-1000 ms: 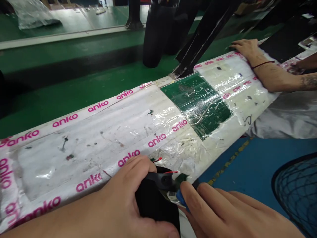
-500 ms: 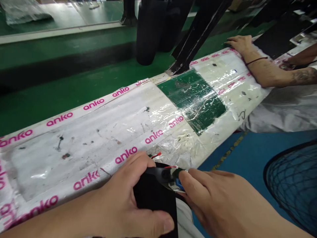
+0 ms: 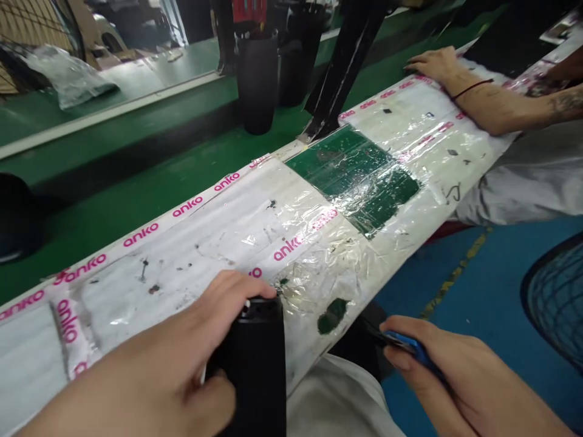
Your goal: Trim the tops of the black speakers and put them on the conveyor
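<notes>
fingers of the left hand (image 3: 177,355) clutch a black case (image 3: 257,370). right hand (image 3: 464,361) pinches a blue tool (image 3: 413,346), apart from it

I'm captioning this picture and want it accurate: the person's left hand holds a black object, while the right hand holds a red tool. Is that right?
Not quite: the tool is blue, not red, as the head view shows. The right hand does hold it, and the left hand holds the black object.
</notes>
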Available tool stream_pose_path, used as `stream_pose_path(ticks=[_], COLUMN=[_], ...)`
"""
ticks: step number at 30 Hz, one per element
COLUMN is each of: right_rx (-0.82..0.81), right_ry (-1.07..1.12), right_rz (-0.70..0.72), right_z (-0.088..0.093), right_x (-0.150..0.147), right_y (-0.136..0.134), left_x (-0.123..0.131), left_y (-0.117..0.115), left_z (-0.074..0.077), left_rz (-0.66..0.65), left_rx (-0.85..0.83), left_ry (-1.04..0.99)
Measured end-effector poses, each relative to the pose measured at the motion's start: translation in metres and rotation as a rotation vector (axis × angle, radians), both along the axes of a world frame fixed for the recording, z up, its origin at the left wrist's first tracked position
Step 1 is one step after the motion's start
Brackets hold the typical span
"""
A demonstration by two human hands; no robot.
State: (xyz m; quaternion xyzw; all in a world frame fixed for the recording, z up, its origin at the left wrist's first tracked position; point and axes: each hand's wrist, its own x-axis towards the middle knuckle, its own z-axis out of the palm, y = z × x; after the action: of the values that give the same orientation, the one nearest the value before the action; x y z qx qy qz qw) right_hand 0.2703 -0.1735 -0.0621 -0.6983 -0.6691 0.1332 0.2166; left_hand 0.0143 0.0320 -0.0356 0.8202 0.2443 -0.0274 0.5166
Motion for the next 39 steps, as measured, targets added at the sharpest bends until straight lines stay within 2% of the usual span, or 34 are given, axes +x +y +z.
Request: stream_pose_path(ticks=[2,4,5,7,10,12,17,20,25,33,37,39], right_rx=[0.013,0.031,0.044,0.078,0.129,0.151,0.144,0.153,0.096,0.138,0.139,0.141], right_ry=[0.026,0.035,0.035,0.020,-0.020,-0.064,-0.237,-0.269,-0.230,-0.152,-0.124,0.004], right_rz=[-0.008,-0.007,-0.002,0.005,0.027,0.049,0.144,0.154,0.150,0.090,0.096,0.048], right_z=[-0.009,-0.016,-0.018,-0.021,-0.020,-0.017,-0.011,-0.014,-0.023,-0.036,-0.030,-0.022], right_x=[-0.012,-0.023,-0.027,-0.032,-0.034,-0.033,-0.031,-0.032,-0.038,-0.047,-0.044,-0.044], right_y=[-0.002,-0.003,-0.003,-0.004,-0.006,-0.005,0.010,0.016,0.019,0.023,0.024,0.023], left_x=[0.010,0.017,0.019,0.020,0.022,0.026,0.033,0.029,0.025,0.028,0.027,0.026], left_y=[-0.012,-0.020,-0.022,-0.021,-0.012,-0.004,0.002,0.001,0.001,0.002,0.004,-0.001], left_z=[0.000,-0.006,-0.011,-0.023,-0.039,-0.046,-0.052,-0.054,-0.057,-0.056,-0.055,-0.049], left_rz=[0.024,0.135,0.173,0.183,0.114,0.053,-0.076,-0.068,-0.050,-0.023,-0.024,-0.010], left_rx=[0.044,0.089,0.058,-0.146,-0.497,-0.561,-0.435,-0.490,-0.489,-0.406,-0.400,-0.331], left_ry=[0.057,0.113,0.133,0.104,-0.187,-0.337,-0.327,-0.356,-0.335,-0.324,-0.356,-0.320])
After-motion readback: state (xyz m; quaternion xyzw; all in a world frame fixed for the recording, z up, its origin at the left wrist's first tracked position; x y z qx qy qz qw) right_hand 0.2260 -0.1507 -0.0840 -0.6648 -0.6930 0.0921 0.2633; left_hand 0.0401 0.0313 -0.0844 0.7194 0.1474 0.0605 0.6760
